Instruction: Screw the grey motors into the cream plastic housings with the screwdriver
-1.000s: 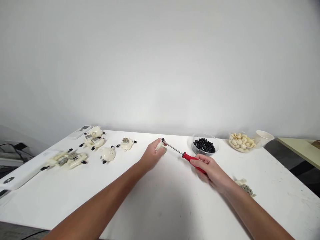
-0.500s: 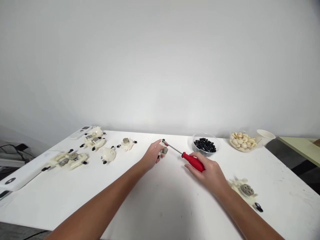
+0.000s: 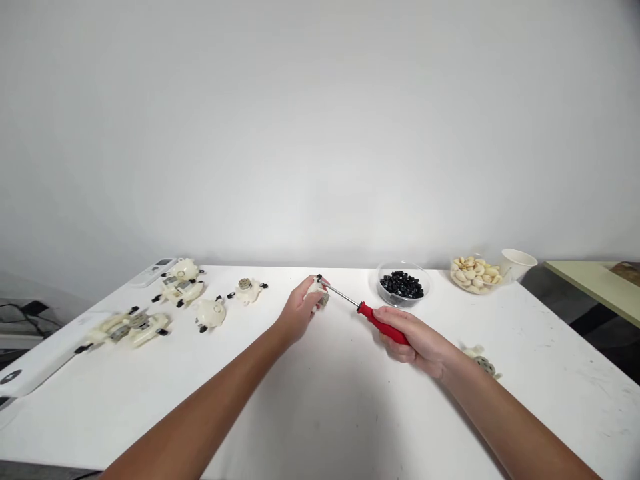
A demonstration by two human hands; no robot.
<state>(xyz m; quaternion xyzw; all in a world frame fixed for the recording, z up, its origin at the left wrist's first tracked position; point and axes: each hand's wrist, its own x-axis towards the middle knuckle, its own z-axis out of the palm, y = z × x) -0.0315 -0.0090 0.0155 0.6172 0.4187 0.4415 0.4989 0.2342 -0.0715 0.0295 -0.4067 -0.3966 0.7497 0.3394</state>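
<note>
Near the middle of the table, my left hand [image 3: 299, 310] is closed on a small cream plastic part [image 3: 316, 289] with a grey round piece and a black tip. To its right, my right hand [image 3: 413, 337] grips the red handle of a screwdriver [image 3: 370, 315]. The metal shaft points up and left, and its tip meets the black tip of the part, though the exact contact is too small to tell. Under my right forearm lies another cream part [image 3: 484, 364], partly hidden.
Several cream parts [image 3: 210, 313] with black tips lie on the left of the white table [image 3: 320, 413]. Behind my right hand stand a clear bowl of black pieces [image 3: 401, 285], a bowl of cream pieces [image 3: 475, 273] and a cup [image 3: 518, 264]. A long white device [image 3: 45, 350] lies far left.
The fingers of my right hand have wrapped more closely round the screwdriver handle, and the hand has turned. My left hand has tilted the part slightly. The view has shifted a little, and my right forearm covers more of the right-hand part.
</note>
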